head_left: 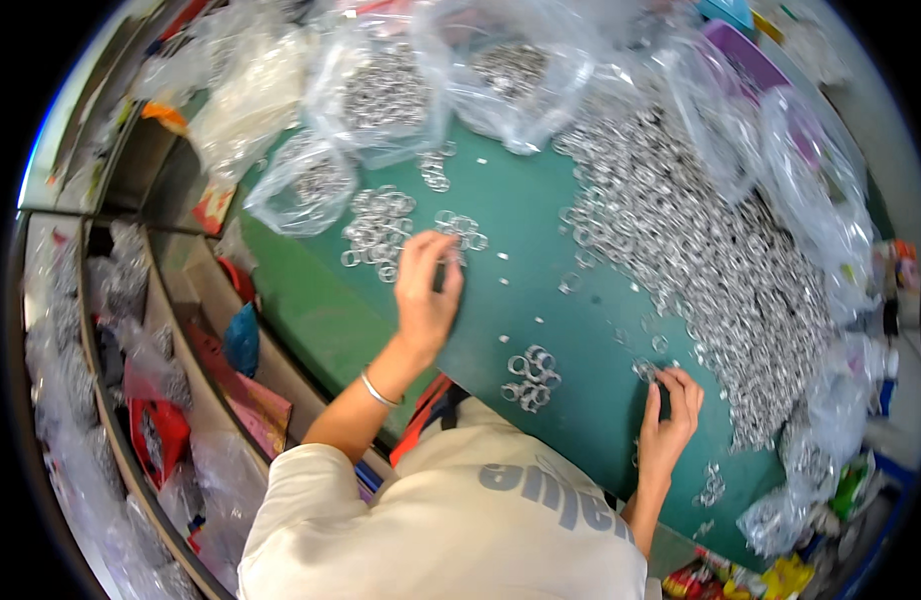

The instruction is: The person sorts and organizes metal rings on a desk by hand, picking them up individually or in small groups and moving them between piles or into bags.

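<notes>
Split-looking metal rings, silvery and small, lie over the green tabletop (461,330). My left hand (426,295), with a bangle (378,390) on its wrist, reaches a small cluster of rings (465,231). Its thumb and fingers are bent with a gap between them, and the fingertips touch the cluster's near edge. To its left is a larger group of rings (379,228). At the right, my right hand (673,412) has thumb and index finger closed at a metal ring (644,370). Another small pile of rings (531,378) lies between my hands.
A large heap of rings (721,260) spreads across the table's right side. Clear plastic bags of rings (386,90) stand along the far edge, near a purple bin (746,55). Drawers or shelves (171,400) with bagged parts flank the left. White bits dot the table.
</notes>
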